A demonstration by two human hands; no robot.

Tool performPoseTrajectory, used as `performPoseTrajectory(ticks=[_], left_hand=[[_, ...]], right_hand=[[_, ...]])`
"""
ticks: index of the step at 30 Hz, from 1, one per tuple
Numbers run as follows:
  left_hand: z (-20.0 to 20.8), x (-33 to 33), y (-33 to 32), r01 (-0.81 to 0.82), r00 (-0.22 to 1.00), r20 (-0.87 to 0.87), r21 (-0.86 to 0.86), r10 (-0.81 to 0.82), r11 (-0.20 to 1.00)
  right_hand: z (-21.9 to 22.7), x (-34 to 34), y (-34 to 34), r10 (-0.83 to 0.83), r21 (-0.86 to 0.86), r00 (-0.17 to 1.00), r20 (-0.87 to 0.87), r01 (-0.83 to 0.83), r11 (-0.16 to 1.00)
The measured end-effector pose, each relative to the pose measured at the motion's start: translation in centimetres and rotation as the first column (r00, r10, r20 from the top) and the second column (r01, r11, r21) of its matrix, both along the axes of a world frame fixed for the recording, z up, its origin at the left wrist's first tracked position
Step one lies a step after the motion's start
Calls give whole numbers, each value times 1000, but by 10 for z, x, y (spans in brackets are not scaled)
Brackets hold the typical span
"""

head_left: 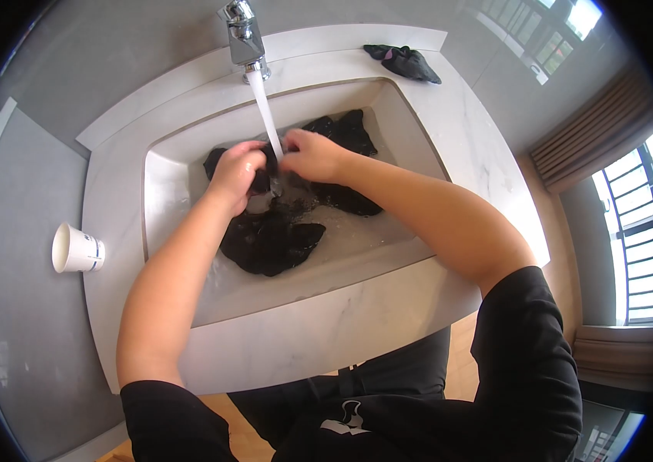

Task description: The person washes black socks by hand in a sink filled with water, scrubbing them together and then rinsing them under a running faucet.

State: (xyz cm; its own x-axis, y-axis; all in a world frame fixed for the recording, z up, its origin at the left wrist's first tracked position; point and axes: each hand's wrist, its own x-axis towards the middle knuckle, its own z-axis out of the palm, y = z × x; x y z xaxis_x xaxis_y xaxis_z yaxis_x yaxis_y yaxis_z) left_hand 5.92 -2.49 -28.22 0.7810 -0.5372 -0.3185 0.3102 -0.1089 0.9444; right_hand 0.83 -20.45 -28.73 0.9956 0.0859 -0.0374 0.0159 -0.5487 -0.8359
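Note:
Water runs from a chrome tap [245, 46] in a white stream [263, 108] down between my two hands. My left hand [235, 175] is wet and closed on a piece of black cloth [262, 182]. My right hand [312, 156], slightly blurred, pinches the same cloth on the other side of the stream. Below them a wet black bundle of fabric [271, 242] lies in shallow water. More dark fabric [353, 132] sits at the sink's far right, partly behind my right hand and forearm. What kind of garment it is, I cannot tell.
The rectangular sink [164, 192] is set in a white marbled counter [326, 323]. A small twisted dark cloth [411, 65] rests on its back right corner. By the left edge, a white paper cup [76, 248] lies tilted. A barred window [638, 223] and brown curtain [592, 127] are at right.

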Motion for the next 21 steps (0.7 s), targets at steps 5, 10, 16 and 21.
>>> performPoseTrajectory(ticks=[5, 10, 16, 21], left_hand=[[-5, -6, 5, -115, 953, -300, -198, 51, 973], [19, -30, -20, -182, 943, -259, 125, 209, 975], [-6, 1, 7, -84, 943, 334, 259, -8, 962], [0, -13, 8, -235, 606, 404, 914, -685, 330]], right_hand=[[23, -18, 31, 265, 547, 952, 150, -304, 780], [11, -19, 18, 191, -265, 878, 439, -77, 961], [13, -7, 2, -103, -613, 976, 190, 200, 765], [3, -11, 0, 293, -651, 951, -102, -287, 702]])
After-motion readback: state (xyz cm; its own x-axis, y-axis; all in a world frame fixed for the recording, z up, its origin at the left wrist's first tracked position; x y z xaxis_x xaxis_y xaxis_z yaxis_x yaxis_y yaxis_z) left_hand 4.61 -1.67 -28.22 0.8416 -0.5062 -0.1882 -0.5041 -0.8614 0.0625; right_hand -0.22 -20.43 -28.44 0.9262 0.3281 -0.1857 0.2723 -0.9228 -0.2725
